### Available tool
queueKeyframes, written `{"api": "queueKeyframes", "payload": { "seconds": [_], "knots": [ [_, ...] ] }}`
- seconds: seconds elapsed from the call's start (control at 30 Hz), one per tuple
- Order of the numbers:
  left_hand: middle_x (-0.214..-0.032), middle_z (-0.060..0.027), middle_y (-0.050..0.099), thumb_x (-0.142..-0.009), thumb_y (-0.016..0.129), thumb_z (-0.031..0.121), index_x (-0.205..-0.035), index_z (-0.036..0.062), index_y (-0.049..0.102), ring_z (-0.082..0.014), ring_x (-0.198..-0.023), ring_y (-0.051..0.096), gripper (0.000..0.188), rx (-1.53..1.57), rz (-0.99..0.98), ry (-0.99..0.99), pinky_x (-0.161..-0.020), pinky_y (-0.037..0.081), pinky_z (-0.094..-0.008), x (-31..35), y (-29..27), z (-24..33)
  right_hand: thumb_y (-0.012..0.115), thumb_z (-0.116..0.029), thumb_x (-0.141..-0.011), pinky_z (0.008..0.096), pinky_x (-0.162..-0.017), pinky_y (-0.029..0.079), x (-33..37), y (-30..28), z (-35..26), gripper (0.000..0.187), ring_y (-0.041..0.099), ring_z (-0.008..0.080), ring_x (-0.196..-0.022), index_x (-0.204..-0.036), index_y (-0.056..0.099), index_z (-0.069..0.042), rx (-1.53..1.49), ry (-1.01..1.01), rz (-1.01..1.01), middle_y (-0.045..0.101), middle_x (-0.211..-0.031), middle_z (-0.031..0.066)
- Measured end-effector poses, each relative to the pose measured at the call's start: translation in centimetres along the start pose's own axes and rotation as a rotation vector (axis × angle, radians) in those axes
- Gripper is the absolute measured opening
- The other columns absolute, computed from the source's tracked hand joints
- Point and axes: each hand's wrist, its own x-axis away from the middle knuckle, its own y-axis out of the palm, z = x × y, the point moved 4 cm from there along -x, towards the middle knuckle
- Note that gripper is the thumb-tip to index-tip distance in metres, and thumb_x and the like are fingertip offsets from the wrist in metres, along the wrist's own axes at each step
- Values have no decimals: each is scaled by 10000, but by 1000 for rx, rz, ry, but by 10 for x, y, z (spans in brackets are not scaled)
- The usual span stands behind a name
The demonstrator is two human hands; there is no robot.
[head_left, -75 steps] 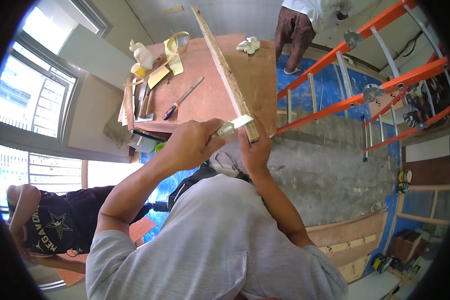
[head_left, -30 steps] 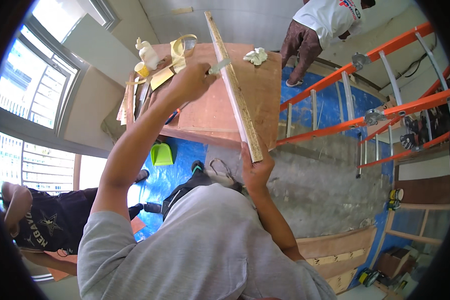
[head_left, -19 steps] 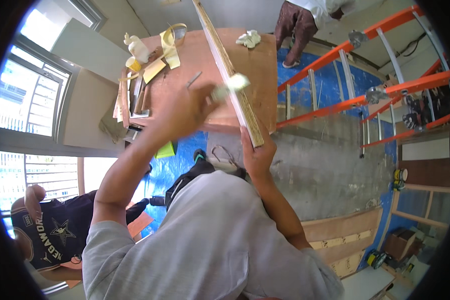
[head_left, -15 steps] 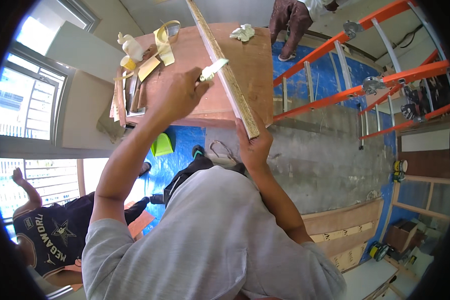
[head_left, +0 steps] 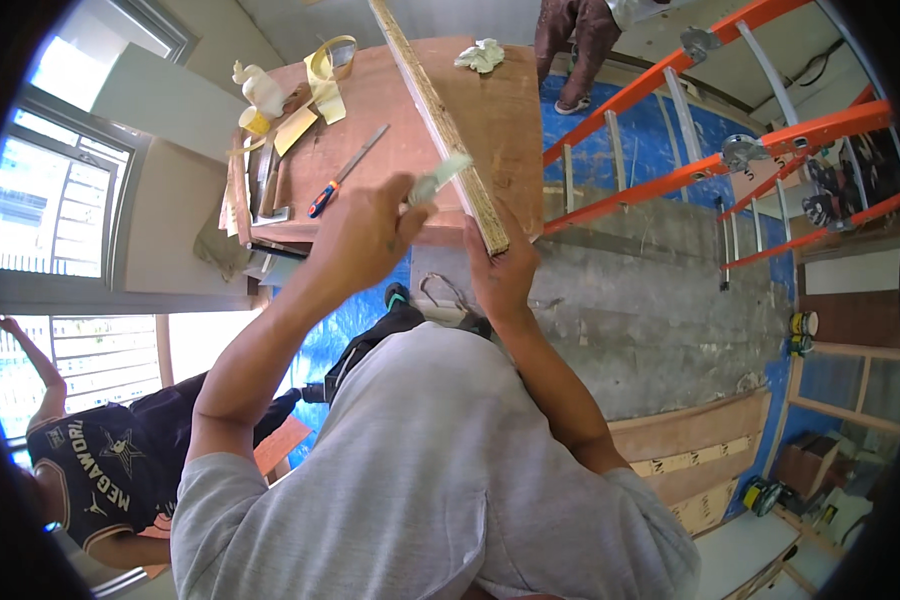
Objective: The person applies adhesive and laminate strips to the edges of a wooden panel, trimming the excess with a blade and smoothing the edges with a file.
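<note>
My left hand (head_left: 368,235) is closed round a small pale spreader (head_left: 440,180) with a flat greenish blade, somewhat smeared by motion. The blade lies over the narrow edge of a long strip of particle board (head_left: 432,108), not far from its near end. At that near end, my right hand (head_left: 502,262) grips the strip with thumb and fingers on its two sides. The strip runs away across the reddish plywood worktable (head_left: 490,115), its far end out of view. Left of the strip lies a file (head_left: 348,172) with a blue and red handle, close to my left hand.
On the table's left are a white bottle (head_left: 260,90), a hammer (head_left: 267,190) and yellowish edging strip (head_left: 322,78). A crumpled white wad (head_left: 482,55) lies at the back. An orange ladder (head_left: 660,190) stands right. One person (head_left: 110,465) is at left, another (head_left: 568,45) beyond the table.
My left hand has moved the spreader toward me along the strip, nearer its end. The file, hidden before behind my hand, now shows. My right hand keeps its grip.
</note>
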Motion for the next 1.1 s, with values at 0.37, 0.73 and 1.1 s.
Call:
{"api": "queueKeyframes", "payload": {
  "seconds": [0.37,0.73,1.1],
  "knots": [
    [-706,-233,648,-966,713,282,-1150,24,643,-480,-693,662,324,55,2,3,-646,500,-559,13,-1,6,761,-124,-949,373,-894,566,0,-2,-2,437,746,323,-1004,-1319,639,74,0,23,-14,741,-1096,248],
    [-741,-228,650,-983,695,244,-1113,-18,644,-407,-686,661,297,97,-62,67,-635,481,-477,33,-5,40,760,-106,-940,375,-884,569,-1,-3,3,433,749,335,-1010,-1314,641,75,-7,-10,-3,739,-1108,258],
    [-806,-215,698,-958,712,296,-1145,33,671,-443,-768,693,326,151,-39,252,-694,523,-527,32,0,21,749,-58,-929,386,-901,570,1,-6,11,398,751,335,-1017,-1290,653,78,70,29,-13,740,-1112,264]
  ]
}}
